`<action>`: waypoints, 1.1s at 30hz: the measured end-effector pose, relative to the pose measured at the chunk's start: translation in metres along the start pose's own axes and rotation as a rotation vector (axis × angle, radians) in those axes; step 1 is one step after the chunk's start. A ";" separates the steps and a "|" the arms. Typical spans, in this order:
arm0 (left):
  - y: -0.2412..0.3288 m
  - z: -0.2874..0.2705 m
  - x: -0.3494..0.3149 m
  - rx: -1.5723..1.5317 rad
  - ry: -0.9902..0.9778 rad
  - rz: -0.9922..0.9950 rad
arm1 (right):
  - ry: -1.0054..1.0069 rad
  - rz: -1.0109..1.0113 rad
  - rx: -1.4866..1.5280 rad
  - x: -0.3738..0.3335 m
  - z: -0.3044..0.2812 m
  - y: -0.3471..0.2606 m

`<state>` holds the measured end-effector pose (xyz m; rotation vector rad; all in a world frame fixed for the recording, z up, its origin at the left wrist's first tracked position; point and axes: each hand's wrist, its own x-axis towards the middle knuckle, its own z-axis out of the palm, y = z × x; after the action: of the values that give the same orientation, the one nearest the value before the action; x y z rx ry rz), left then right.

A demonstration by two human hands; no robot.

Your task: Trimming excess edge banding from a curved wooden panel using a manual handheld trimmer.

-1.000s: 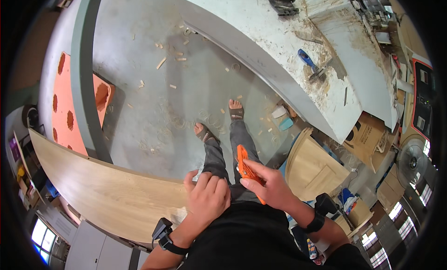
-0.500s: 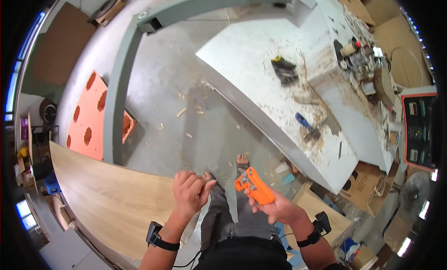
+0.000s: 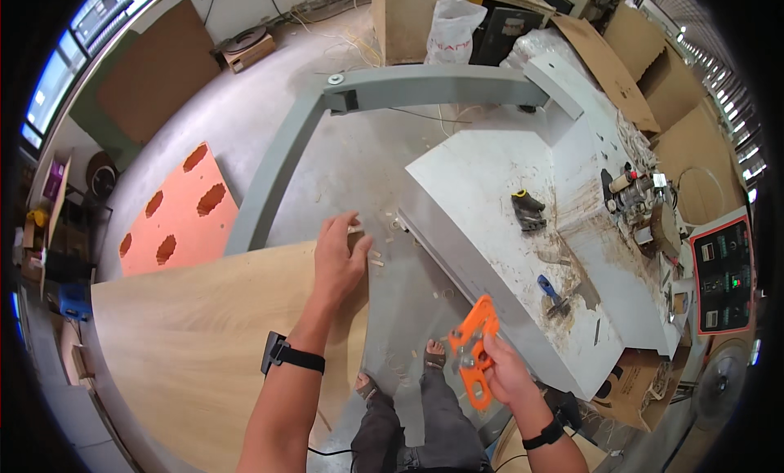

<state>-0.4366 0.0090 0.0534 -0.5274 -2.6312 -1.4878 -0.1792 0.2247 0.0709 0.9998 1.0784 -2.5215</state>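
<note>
Right hand (image 3: 508, 373) gripped orange tool (image 3: 469, 359), seemingly keeping it clear of wooden board (image 3: 204, 342); left hand (image 3: 341, 254) was by board's far right corner, grip state unclear.

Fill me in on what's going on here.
A person stands beside a wooden board, their right hand gripping an orange tool out past the board's edge. Their left hand is at the board's far corner, fingers bent; whether it holds anything is unclear. On the dirty worktop to the right lies a blue-handled tool, and neither hand is on it.
</note>
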 end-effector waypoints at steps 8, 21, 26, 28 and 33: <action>-0.005 -0.127 -0.191 0.455 -0.560 0.209 | -0.095 -0.191 -0.041 0.095 0.087 -0.011; -0.038 -0.219 -0.389 0.578 -0.655 0.195 | -0.009 -0.472 -0.318 0.238 0.191 -0.034; -0.039 -0.220 -0.386 0.578 -0.660 0.172 | -0.026 -0.454 -0.345 0.249 0.195 -0.039; -0.039 -0.220 -0.387 0.573 -0.682 0.161 | -0.015 -0.440 -0.353 0.251 0.197 -0.039; -0.042 -0.221 -0.389 0.580 -0.667 0.181 | 0.003 -0.432 -0.367 0.249 0.195 -0.038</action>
<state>-0.1084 -0.2978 0.0468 -1.3108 -3.1531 -0.4797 -0.4789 0.1281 0.0237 0.7290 1.8424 -2.4771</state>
